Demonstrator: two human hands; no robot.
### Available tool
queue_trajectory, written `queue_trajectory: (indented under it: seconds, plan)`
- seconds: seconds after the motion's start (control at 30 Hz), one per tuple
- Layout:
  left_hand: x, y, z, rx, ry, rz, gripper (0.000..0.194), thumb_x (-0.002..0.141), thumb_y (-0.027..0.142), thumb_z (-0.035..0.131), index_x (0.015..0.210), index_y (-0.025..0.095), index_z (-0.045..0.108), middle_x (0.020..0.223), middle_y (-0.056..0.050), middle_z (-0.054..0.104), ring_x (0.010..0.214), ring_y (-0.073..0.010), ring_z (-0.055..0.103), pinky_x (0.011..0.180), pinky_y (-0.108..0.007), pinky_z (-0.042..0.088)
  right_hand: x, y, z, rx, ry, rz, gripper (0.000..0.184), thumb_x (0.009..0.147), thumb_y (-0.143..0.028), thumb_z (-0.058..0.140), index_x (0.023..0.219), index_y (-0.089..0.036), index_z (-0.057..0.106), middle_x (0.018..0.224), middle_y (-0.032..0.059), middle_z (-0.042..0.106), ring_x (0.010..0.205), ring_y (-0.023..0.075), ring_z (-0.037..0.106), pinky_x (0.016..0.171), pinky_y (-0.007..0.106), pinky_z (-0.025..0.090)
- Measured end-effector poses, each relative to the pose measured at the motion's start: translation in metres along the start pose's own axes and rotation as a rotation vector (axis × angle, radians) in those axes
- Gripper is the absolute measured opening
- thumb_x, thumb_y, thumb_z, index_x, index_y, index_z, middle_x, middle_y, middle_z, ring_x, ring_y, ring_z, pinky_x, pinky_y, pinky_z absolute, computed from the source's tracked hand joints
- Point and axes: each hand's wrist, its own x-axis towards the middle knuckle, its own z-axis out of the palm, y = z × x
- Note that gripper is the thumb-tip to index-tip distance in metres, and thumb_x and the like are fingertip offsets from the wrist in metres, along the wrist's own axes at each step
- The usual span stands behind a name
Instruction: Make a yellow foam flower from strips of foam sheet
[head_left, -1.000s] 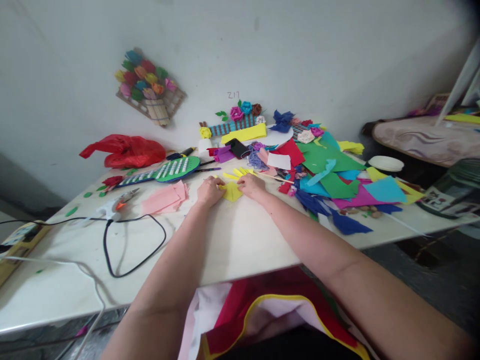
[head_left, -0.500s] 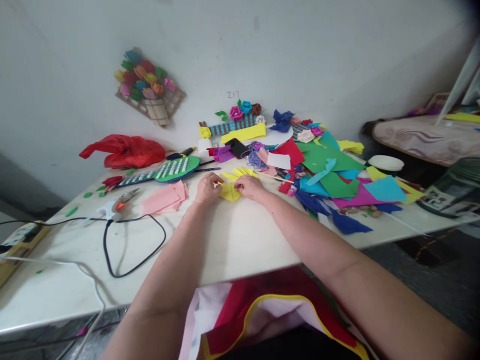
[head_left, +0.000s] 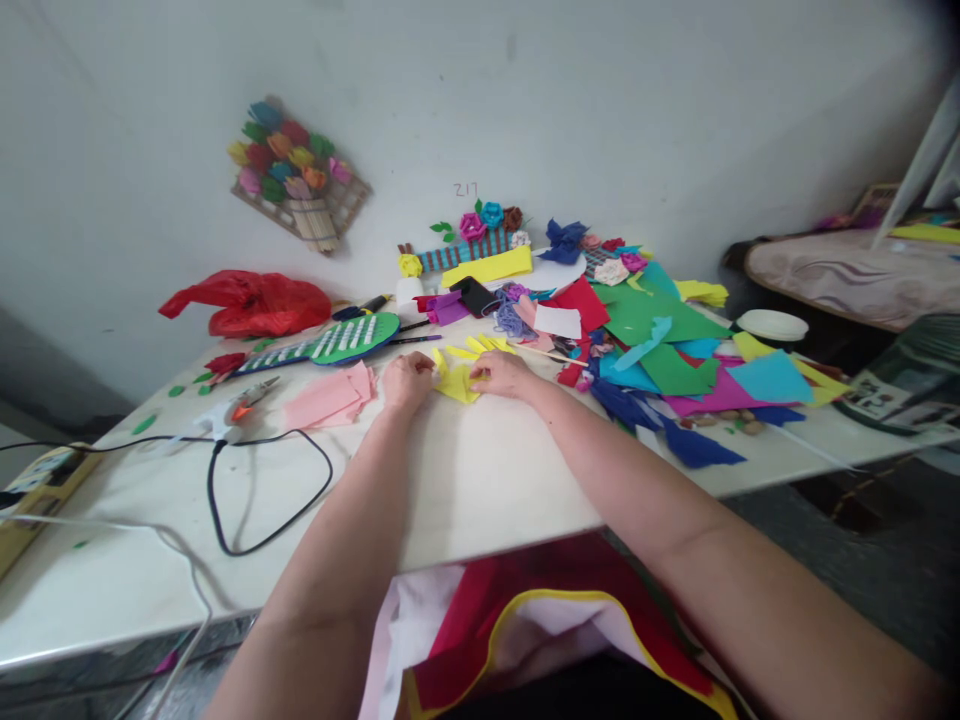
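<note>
While against right hand [head_left: 501,376], yellow paper [head_left: 454,384]

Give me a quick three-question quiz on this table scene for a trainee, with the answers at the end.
1. What colour is the paper between the left hand and the right hand?
2. True or false: the pink sheets lie to the right of the right hand.
3. Fill the gap: the colourful flower decoration is mounted on the ____.

Key: 1. Yellow. 2. False. 3. Wall.
</note>
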Motion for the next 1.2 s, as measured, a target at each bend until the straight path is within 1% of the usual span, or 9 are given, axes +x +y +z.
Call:
queue_trajectory:
  seconds: [0.13,0.27,0.43,0.6,0.8,1.0,1.2]
  plan:
    - [-0.001,0.002,0.001,0.022,-0.032,0.004,0.025,0.065,0.020,0.049,0.078,0.025,0.070,0.077,-0.004,0.068,0.075,-0.0205,0.060,0.064,-0.027,0.043,0.000,-0.001,0.000,-0.058,0.012,-0.003,0.019,0.070,-0.031,0.061,0.084,-0.021,0.068,0.092,0.0019,0.066,0.092,0.0162,0.056,0.079,0.025,0.040]
    - [-0.002,0.004,0.003,-0.006,-0.048,0.071,0.025,0.066,0.022,0.050,0.080,0.023,0.071,0.073,-0.004,0.068,0.072,-0.0201,0.061,0.065,-0.027,0.043,0.000,-0.004,-0.001,-0.081,0.011,0.015,0.019,0.071,-0.032,0.060,0.084,-0.021,0.068,0.093,0.0032,0.066,0.092,0.0171,0.055,0.078,0.025,0.040]
    - [-0.005,0.007,0.003,-0.070,-0.098,0.206,0.027,0.067,0.019,0.049,0.084,0.021,0.070,0.078,-0.003,0.069,0.074,-0.0176,0.061,0.071,-0.025,0.044,0.002,-0.004,0.000,-0.072,0.017,0.042,0.019,0.072,-0.030,0.060,0.086,-0.021,0.068,0.096,0.0039,0.065,0.094,0.0165,0.055,0.080,0.025,0.040]
    - [-0.007,0.009,0.003,-0.135,-0.127,0.265,0.030,0.065,0.015,0.048,0.085,0.020,0.069,0.086,-0.002,0.069,0.081,-0.0166,0.061,0.078,-0.024,0.045,0.006,0.003,0.004,-0.054,0.020,0.059,0.019,0.072,-0.029,0.061,0.089,-0.022,0.067,0.100,0.0038,0.064,0.098,0.0168,0.053,0.084,0.027,0.039]
    - [-0.007,0.006,0.005,-0.216,-0.226,0.319,0.031,0.062,0.017,0.049,0.087,0.017,0.068,0.092,-0.004,0.069,0.080,-0.0160,0.062,0.079,-0.024,0.046,0.008,0.008,0.006,-0.060,0.038,0.057,0.021,0.074,-0.029,0.059,0.091,-0.021,0.067,0.099,0.0050,0.064,0.096,0.0175,0.054,0.084,0.028,0.039]
    - [-0.009,0.008,0.002,-0.164,-0.223,0.419,0.029,0.060,0.015,0.051,0.083,0.018,0.068,0.094,-0.004,0.068,0.089,-0.0172,0.060,0.088,-0.026,0.043,0.004,0.007,0.001,-0.034,0.038,0.051,0.020,0.073,-0.025,0.059,0.091,-0.021,0.067,0.098,0.0043,0.066,0.096,0.0167,0.056,0.085,0.028,0.039]
    - [-0.008,0.010,0.003,-0.201,-0.167,0.506,0.024,0.058,0.011,0.050,0.075,0.018,0.066,0.095,-0.004,0.067,0.094,-0.0175,0.058,0.091,-0.030,0.042,0.003,0.009,-0.002,-0.039,0.012,0.014,0.022,0.072,-0.020,0.059,0.092,-0.019,0.067,0.098,0.0049,0.067,0.094,0.0155,0.057,0.085,0.026,0.040]
